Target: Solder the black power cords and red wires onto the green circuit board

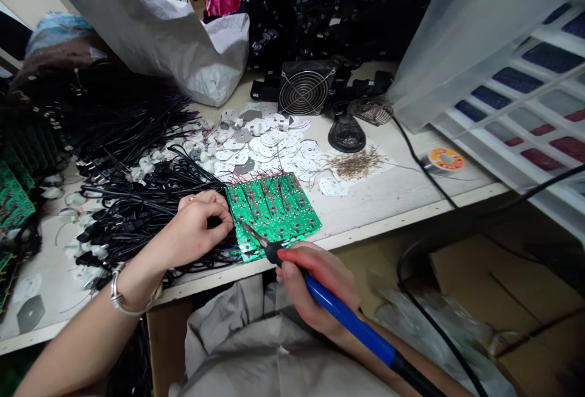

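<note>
A green circuit board [292, 208] with red and black wires across it lies near the table's front edge. My right hand [317, 284] is closed around a blue-handled soldering iron [342, 312], whose tip points at the board's left part; I cannot tell whether it touches. At the board's left edge my left hand [201, 226] has its thumb and fingers pinched together. What sits between those fingertips is too small to make out, perhaps a wire end. Black cables [137, 202] lie bundled beside and beneath my left hand.
White disc-shaped boards [274, 147] pile up behind the green board. A small fan [304, 89], an iron stand [347, 132] and a solder spool [443, 159] stand farther back and right. Plastic drawers [516, 92] border the right side. The iron's black cord [420, 162] crosses the edge.
</note>
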Demonstrator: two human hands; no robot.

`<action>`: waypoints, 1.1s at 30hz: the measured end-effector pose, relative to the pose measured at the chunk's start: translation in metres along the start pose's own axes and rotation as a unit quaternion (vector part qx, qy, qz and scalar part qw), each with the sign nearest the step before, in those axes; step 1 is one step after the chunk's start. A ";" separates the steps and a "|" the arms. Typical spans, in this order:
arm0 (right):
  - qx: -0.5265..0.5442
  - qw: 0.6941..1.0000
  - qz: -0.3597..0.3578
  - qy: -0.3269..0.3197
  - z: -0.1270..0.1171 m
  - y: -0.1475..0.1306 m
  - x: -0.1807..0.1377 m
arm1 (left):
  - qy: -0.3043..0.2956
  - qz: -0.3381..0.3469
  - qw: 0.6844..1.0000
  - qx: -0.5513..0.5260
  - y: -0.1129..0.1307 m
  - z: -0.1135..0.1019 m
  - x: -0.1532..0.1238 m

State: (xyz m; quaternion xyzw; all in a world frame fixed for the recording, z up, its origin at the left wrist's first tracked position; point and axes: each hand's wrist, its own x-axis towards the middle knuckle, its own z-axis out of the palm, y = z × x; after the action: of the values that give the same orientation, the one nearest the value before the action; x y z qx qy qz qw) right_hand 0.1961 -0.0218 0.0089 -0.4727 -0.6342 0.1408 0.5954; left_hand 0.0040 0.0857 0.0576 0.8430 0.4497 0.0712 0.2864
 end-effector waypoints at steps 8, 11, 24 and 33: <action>-0.028 0.998 -0.050 -0.029 0.001 -0.003 0.006 | 0.009 -0.002 1.000 0.029 0.002 0.002 0.000; -0.023 0.997 -0.066 -0.035 0.004 -0.001 0.007 | 0.021 -0.008 0.999 0.033 0.002 0.005 -0.001; -0.026 0.995 -0.085 -0.036 0.007 -0.001 0.006 | 0.055 -0.032 0.996 0.061 0.005 0.011 -0.003; -0.014 1.000 -0.005 -0.010 -0.001 -0.001 0.003 | 0.059 -0.026 0.996 0.061 0.005 0.011 -0.003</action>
State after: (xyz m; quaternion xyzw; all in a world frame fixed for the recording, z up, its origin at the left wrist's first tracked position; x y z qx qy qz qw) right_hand 0.1965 -0.0203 0.0121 -0.4760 -0.6447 0.1337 0.5830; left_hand 0.0098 0.0764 0.0516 0.8411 0.4913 0.0856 0.2093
